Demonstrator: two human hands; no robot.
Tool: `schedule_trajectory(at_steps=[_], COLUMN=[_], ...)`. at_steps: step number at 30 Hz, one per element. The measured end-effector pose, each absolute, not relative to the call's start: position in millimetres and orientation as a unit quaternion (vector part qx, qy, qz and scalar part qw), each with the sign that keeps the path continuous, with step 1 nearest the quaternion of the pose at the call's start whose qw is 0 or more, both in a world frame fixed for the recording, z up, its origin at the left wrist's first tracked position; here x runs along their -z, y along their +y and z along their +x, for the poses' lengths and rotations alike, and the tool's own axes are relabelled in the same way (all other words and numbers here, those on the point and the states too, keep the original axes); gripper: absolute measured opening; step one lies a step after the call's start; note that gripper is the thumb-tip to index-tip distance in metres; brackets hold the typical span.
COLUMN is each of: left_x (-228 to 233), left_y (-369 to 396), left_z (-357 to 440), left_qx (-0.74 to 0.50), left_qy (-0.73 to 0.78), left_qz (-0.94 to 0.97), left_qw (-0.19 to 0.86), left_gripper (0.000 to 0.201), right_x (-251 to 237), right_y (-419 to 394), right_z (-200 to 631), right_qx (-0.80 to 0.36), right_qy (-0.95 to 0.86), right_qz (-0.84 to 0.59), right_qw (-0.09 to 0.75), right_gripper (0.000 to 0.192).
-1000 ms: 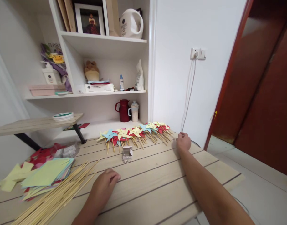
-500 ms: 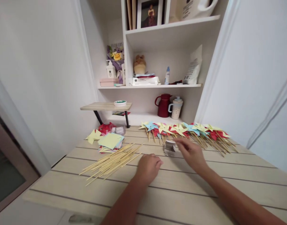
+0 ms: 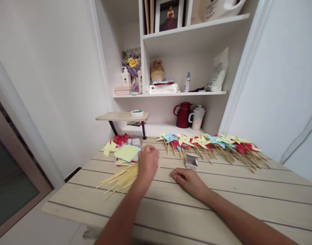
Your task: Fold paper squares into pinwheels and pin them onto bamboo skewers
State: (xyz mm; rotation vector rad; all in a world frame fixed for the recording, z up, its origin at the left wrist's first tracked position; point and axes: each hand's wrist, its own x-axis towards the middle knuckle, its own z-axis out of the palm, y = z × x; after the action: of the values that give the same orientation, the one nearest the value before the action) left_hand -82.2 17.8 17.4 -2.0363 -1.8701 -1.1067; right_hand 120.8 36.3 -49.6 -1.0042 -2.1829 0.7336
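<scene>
- Reaching now: my left hand hovers over the bamboo skewers, fingers loosely curled, grasping nothing I can see.
- Right hand lies flat and relaxed on the surface.
- Skewers look light, stiff, rolly; I'd pinch one mid-shaft.
- Bundle runs near-left to far-right, beside the paper squares.

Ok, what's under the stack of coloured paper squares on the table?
The paper stack lies on the table, its near edge over the far ends of the sticks. The left hand covers where they meet.
</scene>
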Motion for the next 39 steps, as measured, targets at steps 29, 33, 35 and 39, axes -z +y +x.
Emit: schedule_trajectory(at_steps=[29,33,35,39], left_x=[-27,-25,-23,-20], left_y=[41,45,46,47], left_z=[-243,-243,-243,-243], left_qx=[0.077,0.095,0.104,0.130], left_qy=[-0.711,-0.725,-0.729,-0.745], left_qz=[-0.699,-0.682,-0.677,-0.654], left_qw=[0.000,0.004,0.006,0.005], left_gripper=[0.038,0.032,0.032,0.031], right_x=[43,44,44,43], right_y=[35,36,36,36], right_z=[122,122,122,122], right_qx=[-0.282,-0.284,-0.284,-0.284], right_qy=[-0.837,-0.838,-0.838,-0.839], right_qz=[-0.372,-0.368,-0.367,-0.362], right_qw=[0.286,0.285,0.288,0.290], right_gripper=[0.024,0.024,0.024,0.024])
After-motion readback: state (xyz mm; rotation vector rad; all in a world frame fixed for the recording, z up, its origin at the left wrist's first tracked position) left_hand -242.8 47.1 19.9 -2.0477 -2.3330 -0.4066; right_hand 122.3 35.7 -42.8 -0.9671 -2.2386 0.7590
